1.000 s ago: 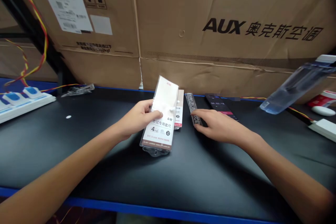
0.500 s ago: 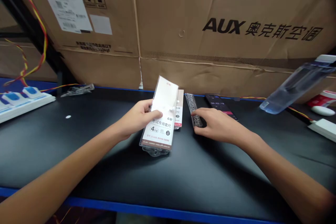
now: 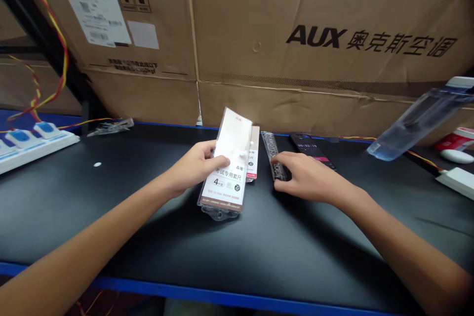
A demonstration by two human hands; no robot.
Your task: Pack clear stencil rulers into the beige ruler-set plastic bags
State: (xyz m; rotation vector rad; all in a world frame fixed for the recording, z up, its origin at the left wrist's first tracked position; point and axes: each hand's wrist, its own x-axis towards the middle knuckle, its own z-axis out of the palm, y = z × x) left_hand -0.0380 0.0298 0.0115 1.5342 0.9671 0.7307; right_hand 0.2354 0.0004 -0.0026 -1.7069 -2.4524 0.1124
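I'm looking at a wall of brown cardboard (image 3: 255, 66), creased and faintly shiny, rising beyond the left hand (image 3: 202, 164) and the right hand (image 3: 305, 175). A vertical seam (image 3: 193, 34) climbs it behind the left hand; white labels (image 3: 96, 7) sit farther left, and bold black AUX lettering (image 3: 335, 38) is printed beyond the right hand. Well to the left of the left hand slants a dark frame post (image 3: 46, 34). Under both hands stretches a black tabletop (image 3: 240, 252), its blue edge (image 3: 207, 297) on their near side. The light is soft, leaving blurry shadows between the hands and a greyish sheen left of the left one.
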